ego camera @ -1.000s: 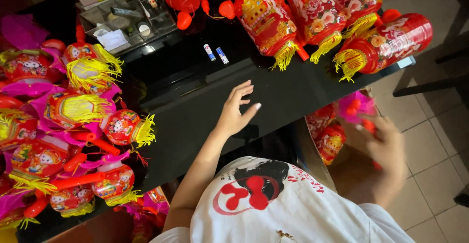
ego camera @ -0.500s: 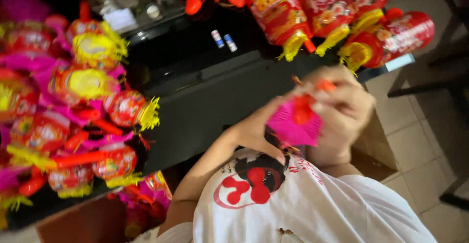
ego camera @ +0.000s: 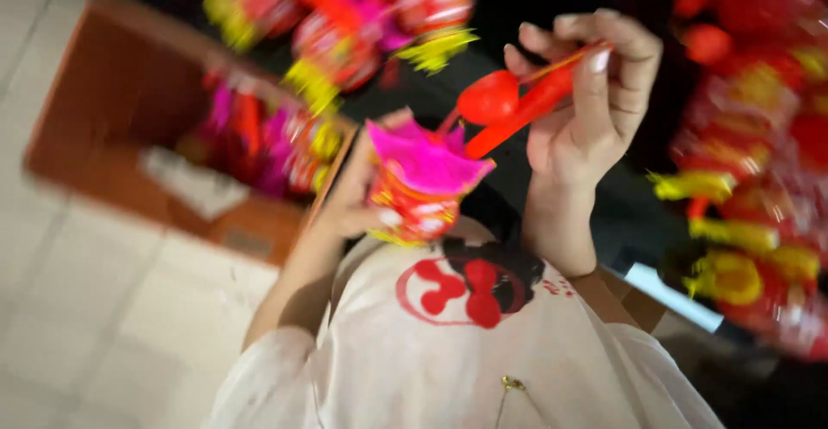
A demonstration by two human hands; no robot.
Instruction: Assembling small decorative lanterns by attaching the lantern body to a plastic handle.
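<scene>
Red plastic handle (ego camera: pixel 530 106) pinched in my right hand (ego camera: pixel 586 110), I should steady the pink-topped paper lantern (ego camera: pixel 418 187) gripped in my left hand (ego camera: pixel 358 200), keeping the handle's thin stick straight above it.

Both forearms are raised toward twelve o'clock. The left hand (ego camera: pixel 358 196) is curled shut in a grasp; the right hand (ego camera: pixel 586 106) is lifted higher, at one o'clock, fingers (ego camera: pixel 634 45) pinched closed.
</scene>
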